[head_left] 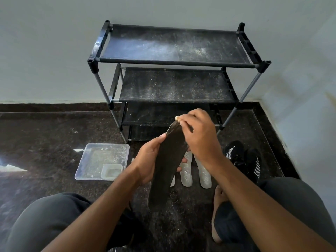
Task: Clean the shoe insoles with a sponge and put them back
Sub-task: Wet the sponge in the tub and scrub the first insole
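Note:
A long black insole (166, 166) is held up over the floor, its toe end pointing away from me. My left hand (149, 160) grips it round the middle from the left. My right hand (198, 135) holds a small pale sponge (177, 118) and presses it on the insole's far tip. Two pale insoles (203, 171) lie flat on the floor just behind the black one, and the edge of a third shows beside them. A pair of black shoes with white stripes (243, 157) stands to their right.
A clear plastic tray (91, 170) with water and a small clear tub (111, 170) sits on the dark stone floor at the left. A dusty black shoe rack (174, 60) stands against the wall ahead. My knees and a bare foot (219, 200) fill the near floor.

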